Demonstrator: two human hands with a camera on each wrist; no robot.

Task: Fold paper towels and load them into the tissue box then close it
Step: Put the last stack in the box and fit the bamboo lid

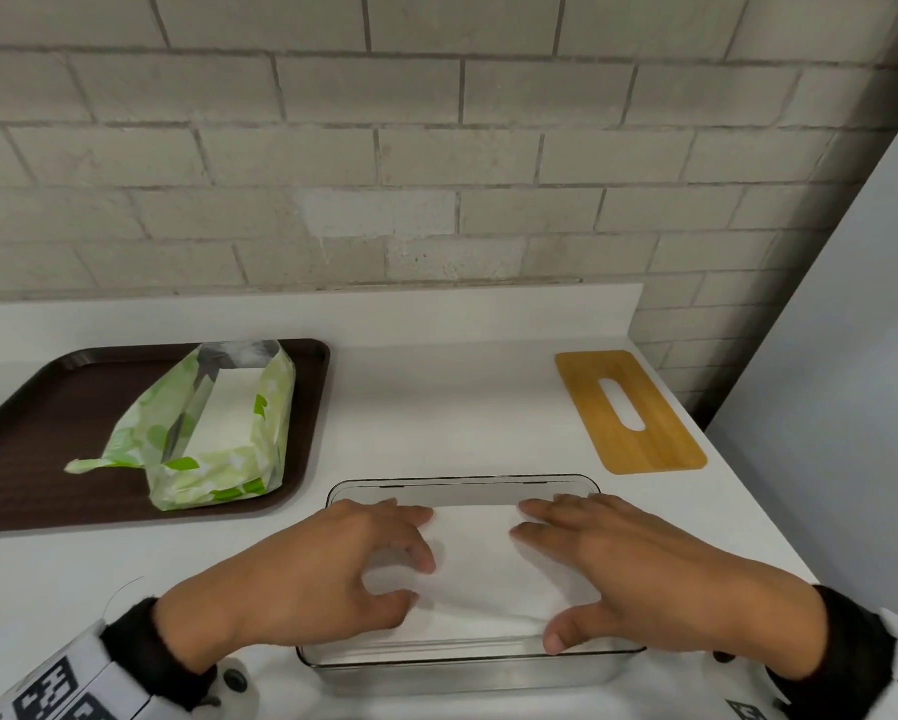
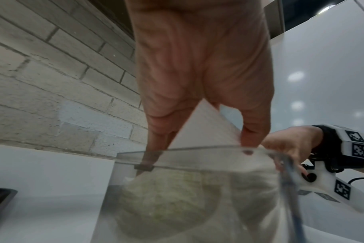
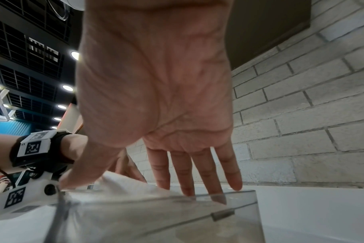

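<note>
The clear tissue box (image 1: 462, 481) stands at the near edge of the white counter, with a folded stack of white paper towels (image 1: 478, 558) inside it. My left hand (image 1: 418, 558) is over the stack's left end with curved fingers. In the left wrist view the towels (image 2: 202, 131) rise between its fingers and thumb, which hold them. My right hand (image 1: 538, 579) lies on the right end, fingers straight and pressing down, thumb at the box's near rim. The right wrist view shows those fingers (image 3: 197, 177) reaching into the box (image 3: 177, 222). The wooden slotted lid (image 1: 649, 444) lies flat at the back right.
A brown tray (image 1: 47, 407) at the left carries an opened green-and-white towel package (image 1: 218, 470). A brick wall runs behind the counter, and a pale panel closes off the right side beyond the counter's edge.
</note>
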